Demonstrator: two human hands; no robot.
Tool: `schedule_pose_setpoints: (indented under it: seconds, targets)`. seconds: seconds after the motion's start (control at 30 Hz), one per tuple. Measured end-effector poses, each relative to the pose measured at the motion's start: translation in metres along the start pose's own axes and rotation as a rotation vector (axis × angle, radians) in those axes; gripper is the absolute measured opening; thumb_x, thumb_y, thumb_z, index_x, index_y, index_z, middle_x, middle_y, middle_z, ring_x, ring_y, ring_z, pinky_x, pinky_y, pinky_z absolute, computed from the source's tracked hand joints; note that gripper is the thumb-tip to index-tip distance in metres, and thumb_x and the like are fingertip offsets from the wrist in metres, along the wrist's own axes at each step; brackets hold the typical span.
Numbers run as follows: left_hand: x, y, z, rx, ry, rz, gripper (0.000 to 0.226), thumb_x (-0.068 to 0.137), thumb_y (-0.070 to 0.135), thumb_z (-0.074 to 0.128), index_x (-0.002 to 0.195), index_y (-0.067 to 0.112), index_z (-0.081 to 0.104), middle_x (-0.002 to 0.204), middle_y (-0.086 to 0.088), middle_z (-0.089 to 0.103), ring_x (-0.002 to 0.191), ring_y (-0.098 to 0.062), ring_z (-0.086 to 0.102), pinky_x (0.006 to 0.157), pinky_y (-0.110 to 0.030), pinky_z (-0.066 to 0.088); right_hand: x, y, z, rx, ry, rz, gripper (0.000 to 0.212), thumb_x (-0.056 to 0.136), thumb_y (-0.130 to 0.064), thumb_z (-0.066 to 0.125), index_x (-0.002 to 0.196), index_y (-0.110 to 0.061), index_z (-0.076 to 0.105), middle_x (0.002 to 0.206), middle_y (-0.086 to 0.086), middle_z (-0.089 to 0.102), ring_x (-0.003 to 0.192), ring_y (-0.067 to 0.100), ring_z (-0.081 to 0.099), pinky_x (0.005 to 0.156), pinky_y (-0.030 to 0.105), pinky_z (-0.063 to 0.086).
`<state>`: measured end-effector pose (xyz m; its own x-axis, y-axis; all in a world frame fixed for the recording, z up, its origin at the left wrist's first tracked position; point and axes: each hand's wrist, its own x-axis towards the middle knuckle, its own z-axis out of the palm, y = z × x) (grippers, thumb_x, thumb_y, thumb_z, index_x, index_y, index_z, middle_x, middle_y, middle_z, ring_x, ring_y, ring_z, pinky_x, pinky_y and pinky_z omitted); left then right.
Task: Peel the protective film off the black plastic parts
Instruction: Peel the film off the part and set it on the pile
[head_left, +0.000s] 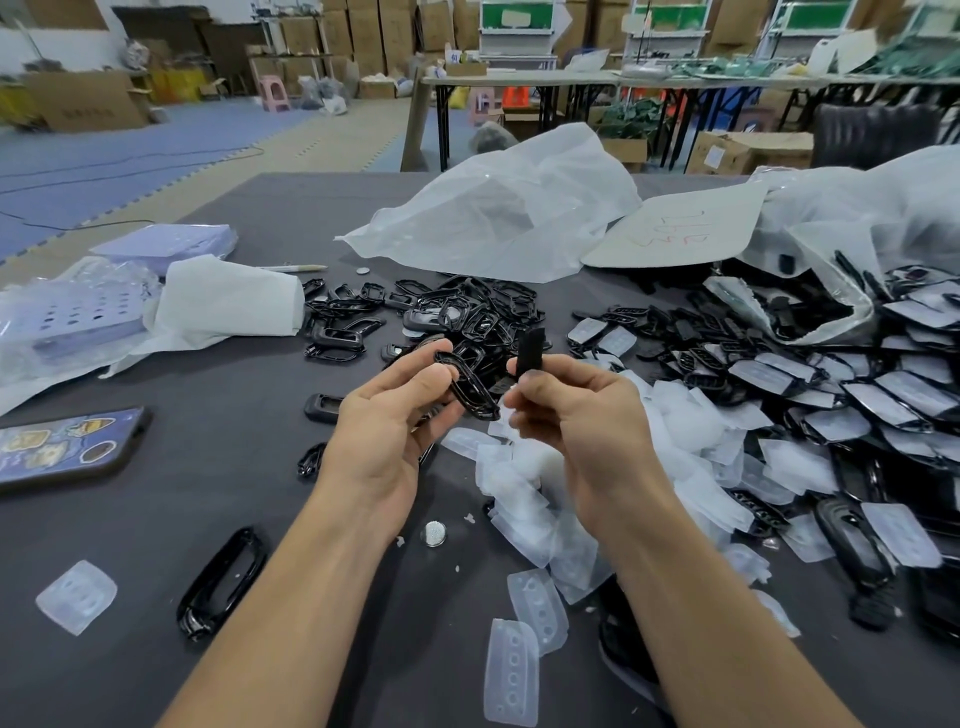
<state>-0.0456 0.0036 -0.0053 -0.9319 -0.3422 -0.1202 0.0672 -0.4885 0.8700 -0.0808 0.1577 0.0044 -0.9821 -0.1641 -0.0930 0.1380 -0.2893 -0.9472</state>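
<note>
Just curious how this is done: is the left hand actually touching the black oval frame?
Touching. The head view shows the left hand with its fingers curled round the black oval frame, holding it above the table.

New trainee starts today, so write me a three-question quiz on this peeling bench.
1. True or false: the left hand holds a black oval frame.
2. Film-covered parts are piled where? A) left of the hands B) right of the hands C) on the floor
3. What does the right hand pinch?
Key: 1 true; 2 B; 3 a small black part.
</note>
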Motion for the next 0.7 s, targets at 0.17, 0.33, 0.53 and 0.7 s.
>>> schedule_pose_setpoints:
  seconds: [0.17,0.33,0.53,0.7]
  targets:
    - [0.000,-0.001,0.000,0.018,-0.007,-0.002,0.026,0.065,0.016,0.076,0.088,0.021,0.085,0.088,0.001,0.076,0.075,-0.009,0.070,0.064,-0.019,0.057,0.000,0.000,-0.002,0.025,-0.011,-0.011,0.014,0.089,0.006,0.059,0.089,0.009,0.072,0.065,0.014,0.066,0.051,0.018,0.054,0.051,0.024,0.042]
    - [0.001,-0.002,-0.001,0.028,-0.014,0.003,0.025,0.066,0.016,0.076,0.088,0.022,0.085,0.088,0.001,0.075,0.078,-0.011,0.067,0.067,-0.021,0.059,0.002,0.000,0.001,0.295,-0.101,0.103,0.031,0.101,-0.025,0.059,0.092,0.001,0.074,0.086,0.020,0.076,0.068,0.023,0.074,0.062,0.028,0.061]
    - [0.001,-0.004,-0.002,0.065,-0.018,0.009,0.022,0.078,0.009,0.075,0.094,0.020,0.085,0.093,-0.003,0.075,0.088,-0.018,0.066,0.078,-0.028,0.064,0.005,-0.004,-0.006,0.511,-0.128,0.165,0.028,0.100,0.009,0.047,0.115,0.002,0.069,0.086,0.017,0.074,0.068,0.019,0.073,0.063,0.023,0.061]
    - [-0.001,-0.003,0.000,0.085,-0.038,0.013,0.035,0.064,0.019,0.079,0.098,0.020,0.085,0.097,-0.005,0.074,0.096,-0.022,0.064,0.097,-0.040,0.058,0.004,-0.005,-0.009,0.583,-0.257,0.243,0.018,0.089,0.003,0.057,0.091,-0.001,0.074,0.087,0.015,0.074,0.066,0.018,0.071,0.055,0.019,0.057]
